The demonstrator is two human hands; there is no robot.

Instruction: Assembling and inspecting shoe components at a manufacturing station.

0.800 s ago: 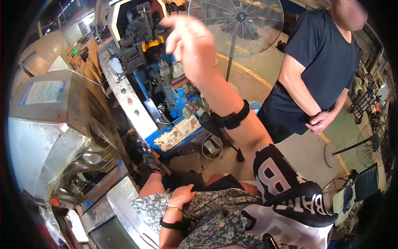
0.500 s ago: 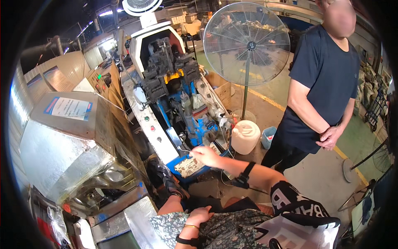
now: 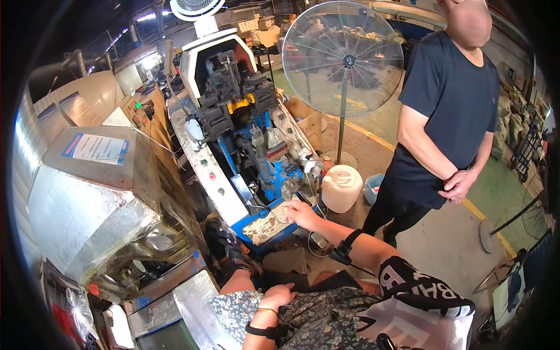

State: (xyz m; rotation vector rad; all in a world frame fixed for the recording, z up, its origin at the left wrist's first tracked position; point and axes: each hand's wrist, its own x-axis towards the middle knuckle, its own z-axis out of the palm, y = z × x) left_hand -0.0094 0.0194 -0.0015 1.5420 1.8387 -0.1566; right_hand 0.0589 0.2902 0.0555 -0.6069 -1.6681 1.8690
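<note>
My right hand (image 3: 300, 214) is over the front end of a blue and white machine (image 3: 222, 203), its fingers curled in toward the thumb. Whatever may be between the fingertips is too small to make out. Close below them is a worn, peeling front panel (image 3: 265, 228), and a thin cord (image 3: 256, 206) runs across the machine beside it. My left hand (image 3: 279, 296) lies across my lap on dark floral cloth (image 3: 315, 312), fingers extended and holding nothing visible. Black clamp-like machine parts (image 3: 236, 87) fill the machine's far end.
A large standing fan (image 3: 349, 61) is beyond the machine, near a white plastic jug (image 3: 341, 189) and a blue bucket (image 3: 373, 188). On the right a person (image 3: 446, 116) in dark clothes stands with hands clasped. A metal-clad machine (image 3: 81, 192) occupies the left.
My right hand has shifted slightly right, away from the machine's white side panel. My left hand stays on my lap. The view has moved a little.
</note>
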